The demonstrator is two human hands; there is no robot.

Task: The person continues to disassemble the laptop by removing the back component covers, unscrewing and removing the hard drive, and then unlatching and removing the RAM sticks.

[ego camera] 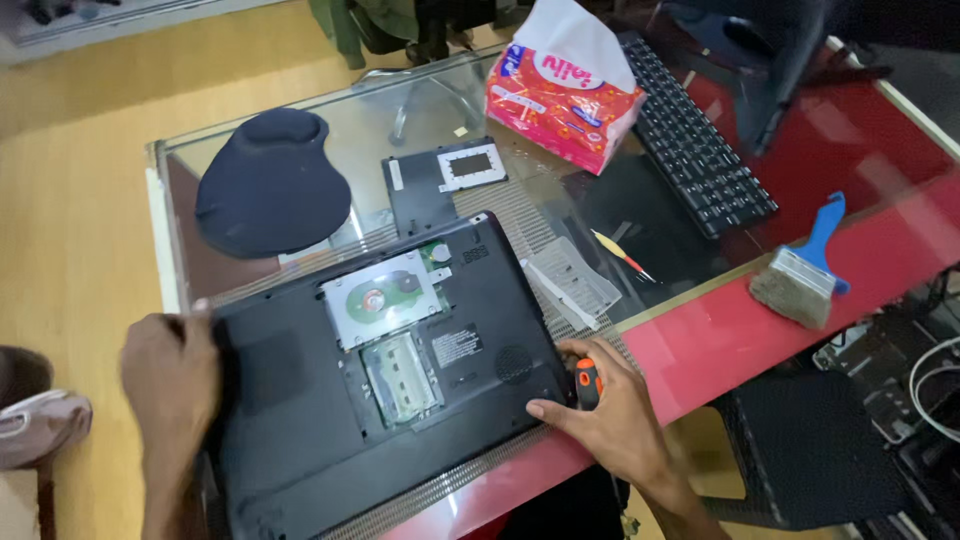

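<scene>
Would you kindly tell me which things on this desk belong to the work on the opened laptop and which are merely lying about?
In use:
laptop, underside up, bay open
left hand gripping its edge
right hand holding an orange-and-black screwdriver
removed cover panel

Lying about:
tissue pack
mouse pad
keyboard
blue brush

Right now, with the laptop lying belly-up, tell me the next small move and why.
Probably bring the screwdriver in the right hand to the exposed hard drive. The cover panel already lies off on the glass table, the bay is open, and the left hand steadies the laptop by its edge.
</scene>
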